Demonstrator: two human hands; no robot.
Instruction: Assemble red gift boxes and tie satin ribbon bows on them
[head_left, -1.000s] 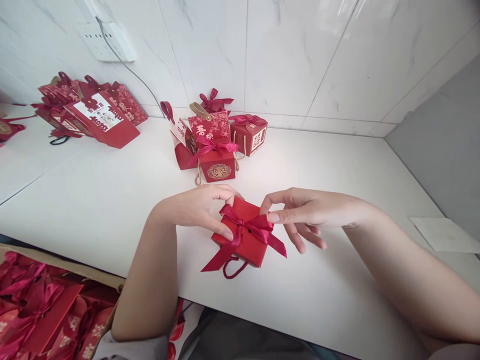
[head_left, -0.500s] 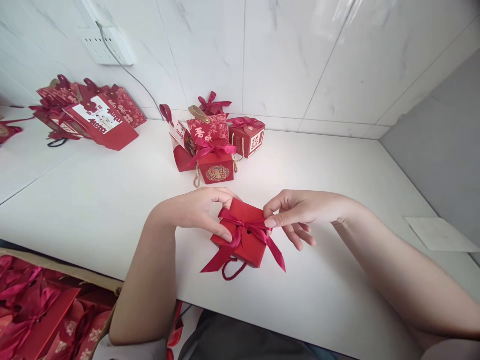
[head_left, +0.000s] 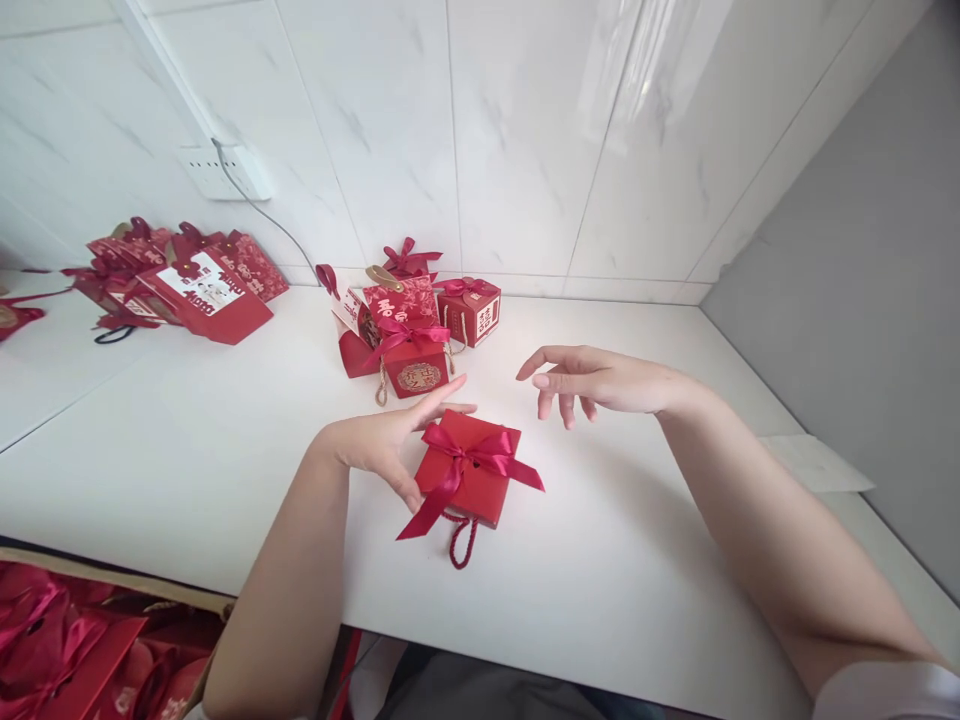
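A red gift box (head_left: 487, 492) stands on the white table in front of me, its top crossed by a dark pink ribbon (head_left: 491, 450) tied in a bow. A dark red cord handle (head_left: 463, 545) loops out from its near side. My left hand (head_left: 394, 440) is at the box's left side, thumb and fingers spread wide; the thumb tip is close to the box edge, and whether it touches I cannot tell. Raised to the right of the box, my right hand (head_left: 581, 385) hangs with loose, parted fingers and holds nothing.
Behind the box stand several red gift boxes (head_left: 420, 365) with bows and cord handles. More flattened red packages (head_left: 225, 310) lie in a pile at the back left. A carton (head_left: 217, 598) of ribboned boxes is at the lower left. White paper (head_left: 814, 462) lies at the right.
My right hand has let go of the ribbon and moved up and away. My left hand has loosened from the box, its fingers now spread. The view has tilted upward slightly.
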